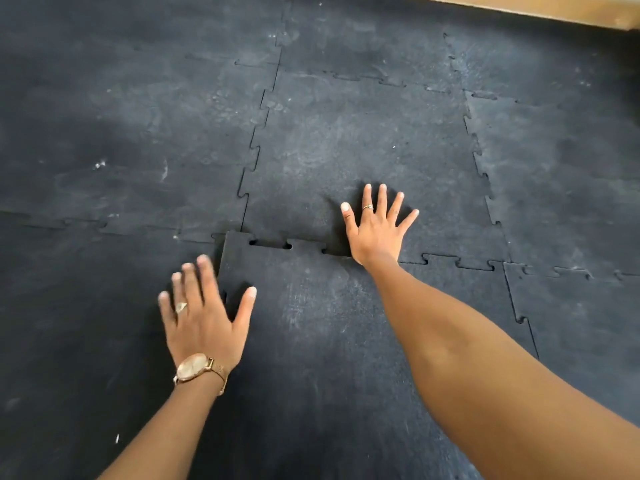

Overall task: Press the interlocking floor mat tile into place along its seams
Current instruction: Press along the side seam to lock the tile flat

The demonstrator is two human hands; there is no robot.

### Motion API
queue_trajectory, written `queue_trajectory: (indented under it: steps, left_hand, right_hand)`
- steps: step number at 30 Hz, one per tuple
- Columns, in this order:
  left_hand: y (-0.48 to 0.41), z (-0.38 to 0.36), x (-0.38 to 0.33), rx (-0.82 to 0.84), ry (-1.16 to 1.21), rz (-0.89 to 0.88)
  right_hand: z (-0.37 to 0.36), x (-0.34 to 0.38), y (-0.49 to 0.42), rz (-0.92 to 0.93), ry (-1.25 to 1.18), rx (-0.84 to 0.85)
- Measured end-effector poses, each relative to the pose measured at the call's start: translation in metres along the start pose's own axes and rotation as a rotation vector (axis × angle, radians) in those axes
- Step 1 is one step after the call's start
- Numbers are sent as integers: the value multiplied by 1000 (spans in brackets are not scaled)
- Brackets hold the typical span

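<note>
A dark rubber floor mat tile point(311, 323) with puzzle-shaped edges lies in front of me. Its far-left corner point(235, 242) stands raised above the neighbouring tiles, with dark gaps showing along the far seam point(287, 244). My right hand point(375, 230) lies flat with fingers spread across that far seam, palm on the joint with the tile beyond. Over the tile's left seam my left hand point(204, 317), fingers apart and slightly blurred, sits with the thumb on the tile. It wears a ring and a wristwatch.
Joined black mat tiles point(363, 140) cover the floor all around, scuffed with pale dust marks. The right-hand seam point(519, 306) looks seated. A wooden edge point(554, 8) runs along the top right corner.
</note>
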State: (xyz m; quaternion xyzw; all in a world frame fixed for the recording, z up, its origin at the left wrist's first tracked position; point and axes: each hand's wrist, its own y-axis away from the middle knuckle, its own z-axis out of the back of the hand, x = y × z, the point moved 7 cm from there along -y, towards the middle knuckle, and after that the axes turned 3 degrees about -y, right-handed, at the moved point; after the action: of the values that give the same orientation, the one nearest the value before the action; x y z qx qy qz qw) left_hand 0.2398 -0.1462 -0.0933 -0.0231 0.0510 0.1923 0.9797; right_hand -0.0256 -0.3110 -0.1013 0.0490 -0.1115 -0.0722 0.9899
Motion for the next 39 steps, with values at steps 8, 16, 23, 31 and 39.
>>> queue_trajectory:
  steps: [8, 16, 23, 31, 39]
  left_hand:
    - [7, -8, 10, 76, -28, 132]
    - [6, -10, 10, 96, -61, 130]
    - [5, -8, 11, 105, -65, 138]
    - [-5, 24, 42, -29, 182, 96]
    - [49, 7, 99, 92, 8, 364]
  right_hand:
    - [11, 6, 14, 29, -123, -97]
    - [59, 123, 21, 274, -402, -504]
    - [-23, 119, 2, 178, -34, -27]
    - [-21, 119, 0, 161, -72, -12]
    - [-11, 124, 10, 245, -177, -84]
